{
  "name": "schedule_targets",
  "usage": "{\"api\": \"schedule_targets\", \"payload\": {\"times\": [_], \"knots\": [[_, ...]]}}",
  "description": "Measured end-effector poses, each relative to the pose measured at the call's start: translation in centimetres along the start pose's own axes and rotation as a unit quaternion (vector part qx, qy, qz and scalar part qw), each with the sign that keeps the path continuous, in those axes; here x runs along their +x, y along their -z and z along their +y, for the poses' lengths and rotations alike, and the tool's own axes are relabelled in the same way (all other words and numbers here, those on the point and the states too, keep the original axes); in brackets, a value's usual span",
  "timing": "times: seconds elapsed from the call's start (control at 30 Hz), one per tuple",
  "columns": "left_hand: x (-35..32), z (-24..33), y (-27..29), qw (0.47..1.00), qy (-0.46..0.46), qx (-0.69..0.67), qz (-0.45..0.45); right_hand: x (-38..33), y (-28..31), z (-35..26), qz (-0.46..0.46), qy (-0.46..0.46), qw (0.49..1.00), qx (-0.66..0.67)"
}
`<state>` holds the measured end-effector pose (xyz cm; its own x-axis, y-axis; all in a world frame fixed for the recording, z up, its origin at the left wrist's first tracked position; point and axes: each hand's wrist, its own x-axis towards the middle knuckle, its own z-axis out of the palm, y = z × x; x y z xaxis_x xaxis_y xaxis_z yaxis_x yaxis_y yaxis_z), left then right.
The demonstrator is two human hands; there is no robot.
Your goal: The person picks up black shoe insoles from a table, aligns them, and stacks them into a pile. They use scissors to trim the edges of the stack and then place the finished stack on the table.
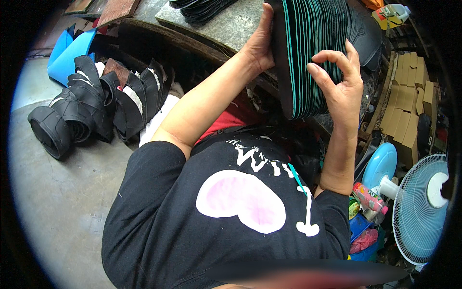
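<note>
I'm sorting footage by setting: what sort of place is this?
Probably a workshop, perhaps for footwear: a thick stack of rounded black, teal-edged sheets, curved black pieces on the grey floor, brown cardboard boxes.

A mottled grey, rough-edged tabletop (226, 29) carries a stack of thin black sheets (204, 10); curled black bundles (89, 108) lie on the grey concrete floor (67, 202).

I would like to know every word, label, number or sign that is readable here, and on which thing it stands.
Black short-sleeved T-shirt: large white lettering, upside down, around a pale pink heart; wording not copied here.
Pink plastic bottle: print too small to read.
Yellow and clear plastic jug: label too small to read.
</note>
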<state>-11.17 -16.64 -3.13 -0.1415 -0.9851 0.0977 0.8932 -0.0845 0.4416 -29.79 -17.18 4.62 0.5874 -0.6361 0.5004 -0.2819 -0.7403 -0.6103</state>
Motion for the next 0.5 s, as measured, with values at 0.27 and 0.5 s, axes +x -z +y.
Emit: {"api": "schedule_targets", "payload": {"times": [0.27, 0.5], "knots": [[-0.17, 0.27, -0.42, 1.0, 0.005, 0.017, 0.022, -0.21, 0.05, -0.46, -0.001, -0.025, 0.999, -0.025], [0.38, -0.63, 0.08, 0.998, -0.042, 0.012, 0.038, -0.12, 0.05, -0.54, -0.006, -0.035, 0.999, -0.038]]}}
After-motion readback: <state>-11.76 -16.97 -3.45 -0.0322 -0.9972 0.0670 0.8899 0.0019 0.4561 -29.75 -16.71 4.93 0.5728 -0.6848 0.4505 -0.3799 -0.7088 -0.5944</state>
